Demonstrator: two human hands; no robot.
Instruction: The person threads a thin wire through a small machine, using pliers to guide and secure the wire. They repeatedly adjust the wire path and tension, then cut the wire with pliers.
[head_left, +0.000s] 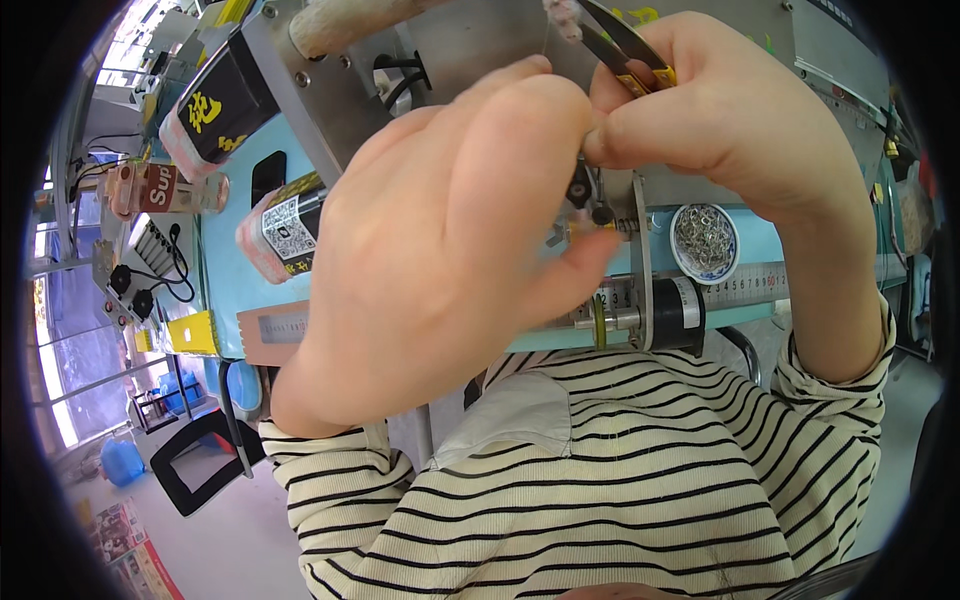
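Observation:
My right hand [700,110] is closed round a small pair of scissors [622,48]. Their dark blades point up and left, slightly apart, close to a pinkish-white fuzzy piece [564,18]. Large in the middle, my left hand [440,220] has curled fingers that meet the right fingertips. Its thumb is stretched lower down, next to the small metal parts and spring of a bench device [640,250]. Whatever the left fingers hold is hidden behind the hand.
A bowl of small metal rings [705,243] stands beside a long ruler [745,285]. Two dark packages [225,100] with pinkish-white ends, a phone [268,178], a bottle [165,190] and a power strip [158,250] lie to the left. A metal plate [300,75] rises behind my left hand.

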